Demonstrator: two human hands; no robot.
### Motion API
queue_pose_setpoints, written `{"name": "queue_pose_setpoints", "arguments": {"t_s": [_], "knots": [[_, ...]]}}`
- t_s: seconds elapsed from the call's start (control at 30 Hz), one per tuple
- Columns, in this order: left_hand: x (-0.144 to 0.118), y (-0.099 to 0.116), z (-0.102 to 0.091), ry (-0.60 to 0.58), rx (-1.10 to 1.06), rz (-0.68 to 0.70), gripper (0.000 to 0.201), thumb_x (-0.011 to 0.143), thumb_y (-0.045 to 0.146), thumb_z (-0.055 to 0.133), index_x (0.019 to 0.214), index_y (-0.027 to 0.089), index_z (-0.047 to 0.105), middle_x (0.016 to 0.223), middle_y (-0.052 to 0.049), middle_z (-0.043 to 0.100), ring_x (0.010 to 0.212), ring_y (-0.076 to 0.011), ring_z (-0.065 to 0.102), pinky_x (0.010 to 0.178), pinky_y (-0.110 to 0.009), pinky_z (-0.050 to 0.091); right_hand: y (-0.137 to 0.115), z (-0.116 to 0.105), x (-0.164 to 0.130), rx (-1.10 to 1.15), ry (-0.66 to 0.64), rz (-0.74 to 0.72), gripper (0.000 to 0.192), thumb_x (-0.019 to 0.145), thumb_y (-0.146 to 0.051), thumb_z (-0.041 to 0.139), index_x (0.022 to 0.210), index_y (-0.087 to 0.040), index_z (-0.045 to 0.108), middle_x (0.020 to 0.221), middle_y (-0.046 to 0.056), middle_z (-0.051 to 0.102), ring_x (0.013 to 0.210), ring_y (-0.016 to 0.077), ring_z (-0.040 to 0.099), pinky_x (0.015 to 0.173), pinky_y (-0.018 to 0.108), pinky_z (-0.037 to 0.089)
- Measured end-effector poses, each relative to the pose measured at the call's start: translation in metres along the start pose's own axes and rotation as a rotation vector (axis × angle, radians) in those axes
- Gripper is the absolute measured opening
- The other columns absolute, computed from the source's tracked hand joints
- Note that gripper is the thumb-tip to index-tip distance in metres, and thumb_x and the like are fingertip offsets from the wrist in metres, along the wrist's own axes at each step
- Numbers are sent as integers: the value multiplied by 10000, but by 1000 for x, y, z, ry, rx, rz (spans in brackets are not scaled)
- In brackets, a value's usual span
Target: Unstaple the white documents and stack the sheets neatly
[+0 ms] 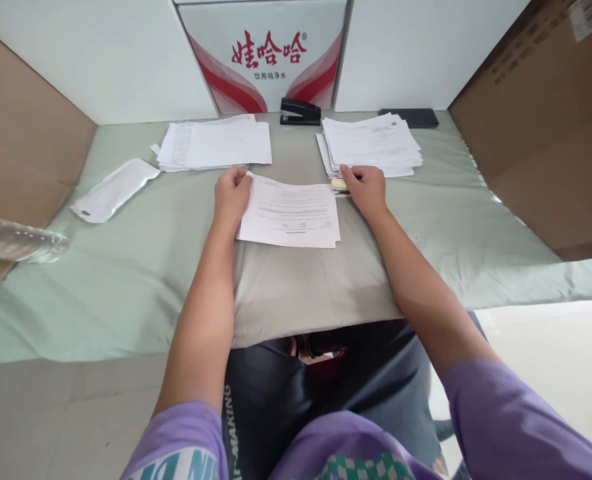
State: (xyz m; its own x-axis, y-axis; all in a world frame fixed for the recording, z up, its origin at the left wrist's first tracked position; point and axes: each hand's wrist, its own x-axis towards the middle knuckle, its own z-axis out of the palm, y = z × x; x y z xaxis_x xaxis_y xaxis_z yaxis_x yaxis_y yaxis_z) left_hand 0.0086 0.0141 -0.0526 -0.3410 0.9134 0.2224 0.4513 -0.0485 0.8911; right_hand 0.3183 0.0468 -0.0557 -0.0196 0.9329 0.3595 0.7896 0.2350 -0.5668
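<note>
Printed sheets (290,215), a thin set of white pages with small black text, sat square in the middle of the table (126,280), a bit nearer the far edge than the near one, on the pale green cloth. The left hand (232,193) lay flat on their far-left corner, fingers together and curled over the top edge, pinning it down. The right hand (365,187) was at the far-right corner, fingers bunched around a small pale thing with a dark tip (340,186), honestly too small to tell what it was. That corner looked lined up, and the bottom edges showed a slight stagger, so more than one page for sure.

If I were doing this bit, I'd say keep the left palm firm so nothing fans out, and only work the right corner once all the edges are flush. Pressing too lightly would probably let the top page creep.

Around it: a white stack (216,144) toward the far-left, a taller stack (373,143) toward the far-right, just beyond the right hand, a black stapler (300,112) at the far edge between them, a dark phone (410,118) further right, and an empty plastic sleeve (113,190) near the left edge.
</note>
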Motion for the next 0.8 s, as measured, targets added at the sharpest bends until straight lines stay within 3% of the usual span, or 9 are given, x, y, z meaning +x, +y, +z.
{"name": "queue_pose_setpoints", "arguments": {"t_s": [0.33,0.8], "knots": [[-2,-3,-4,-177,-94,-93,175,801,225,715,956,213,636,747,-16,651,744,-205,677,728,-363,583,-4,-2,-1,22,-3,26,612,981,-727,342,631,-231,419,585,-15,285,638,155,303,653,316,319],[3,-16,-6,-199,-30,-60,193,824,228,654,1016,204,657,797,-25,682,779,-203,700,799,-385,610,-3,-2,0,-46,-25,7,640,996,-724,280,671,-216,494,599,-3,329,650,154,326,660,310,317]]}}
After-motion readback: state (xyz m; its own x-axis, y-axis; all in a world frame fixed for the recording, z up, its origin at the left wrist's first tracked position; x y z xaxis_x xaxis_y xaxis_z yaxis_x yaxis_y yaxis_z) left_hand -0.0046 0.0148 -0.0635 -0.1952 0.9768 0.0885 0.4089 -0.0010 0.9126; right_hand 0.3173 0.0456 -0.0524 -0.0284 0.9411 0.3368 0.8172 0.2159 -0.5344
